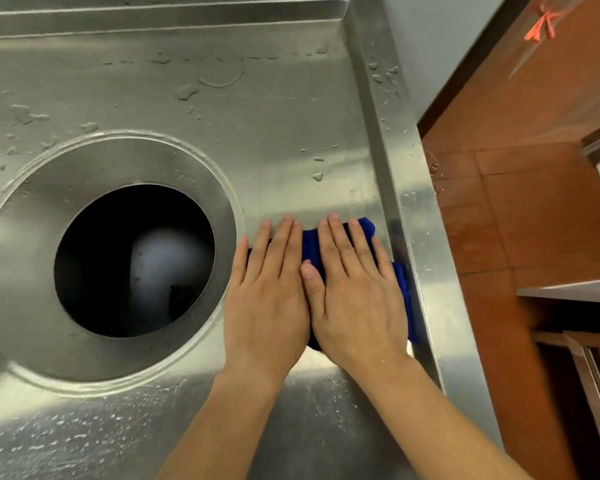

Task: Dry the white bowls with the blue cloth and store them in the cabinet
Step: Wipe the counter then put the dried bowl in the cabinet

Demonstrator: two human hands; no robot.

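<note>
Beside the raised right edge of the steel desk (291, 140), both hands lie flat, palms down, on the folded blue cloth (310, 247), which sits on the wet metal between the big round hole (134, 259) and the rim (409, 202). The left hand (269, 296) covers the cloth's left part and the right hand (355, 299) its right part, the two touching along their inner edges; the fingers (340, 244) are straight and held close together, pressing rather than pinching, so neither hand actually grips anything. No white bowl and no cabinet interior shows in this view, so the drying looks not yet begun, or paused. The main risk I see is the cloth itself: droplets and small puddles (219, 77) dot the metal all round it, and pressing it flat here will likely soak it, leaving it poor at drying bowls. A second risk is the open hole just beside the left hand; a careless sideways sweep could push a loose corner of the cloth over its lip and down into the dark. Wet palms could also make a glazed bowl slip when lifted. The brown tiled floor (499, 220) lies well below on the right, a hard landing for anything dropped past the rim.
</note>
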